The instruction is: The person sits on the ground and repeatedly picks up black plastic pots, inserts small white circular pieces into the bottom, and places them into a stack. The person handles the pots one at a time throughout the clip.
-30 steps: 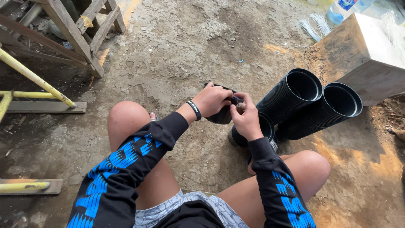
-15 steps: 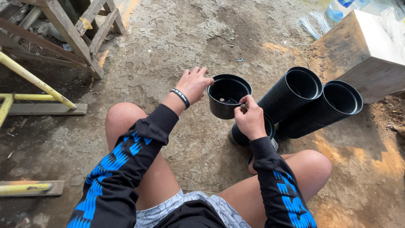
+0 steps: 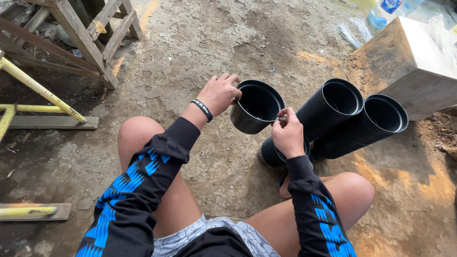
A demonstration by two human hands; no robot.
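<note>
A single black plastic pot (image 3: pixel 257 105) is held up over the dirt ground, its open mouth facing me. My left hand (image 3: pixel 220 92) grips its left rim. My right hand (image 3: pixel 288 134) pinches the near right rim with thumb and fingers. Under my right hand a short stack of black pots (image 3: pixel 270 153) stands on the ground. Two long stacks of nested black pots (image 3: pixel 328 107) (image 3: pixel 376 123) lie on their sides just to the right, mouths toward me.
A wooden block (image 3: pixel 404 62) sits at the right with thin white strips and a plastic bottle (image 3: pixel 386 10) behind it. A wooden frame (image 3: pixel 81 38) and yellow metal bars (image 3: pixel 38 90) stand at the left. My bare knees flank the pots.
The pot went from being clasped between both hands to held open toward me; my left hand shifted to the left rim and my right hand pinches the near rim.
</note>
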